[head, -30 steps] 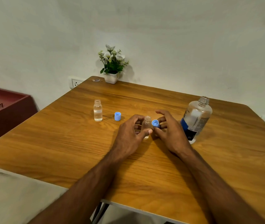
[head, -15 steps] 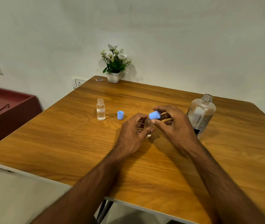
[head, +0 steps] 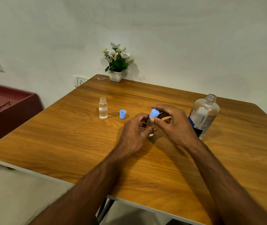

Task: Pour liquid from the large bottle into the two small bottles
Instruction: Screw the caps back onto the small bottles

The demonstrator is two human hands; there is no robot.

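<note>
The table (head: 64, 143) has an orange-brown top with darker streaked wood grain and a pale edge band. The cap (head: 154, 113) pinched in the right hand (head: 176, 125) is light blue, as is the second cap (head: 122, 114) standing on the table. The small bottle (head: 103, 108) is clear and colourless. The large bottle (head: 202, 116) is clear, with a white label carrying dark print, a blue stripe and a black lower band. The plant (head: 118, 61) has white flowers, green leaves and a white pot. The cabinet (head: 7, 111) is dark red. The wall (head: 178, 38) is off-white.

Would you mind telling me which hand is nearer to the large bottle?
Right. The right hand sits just beside the large bottle; the left hand is farther away, beyond the right.
</note>
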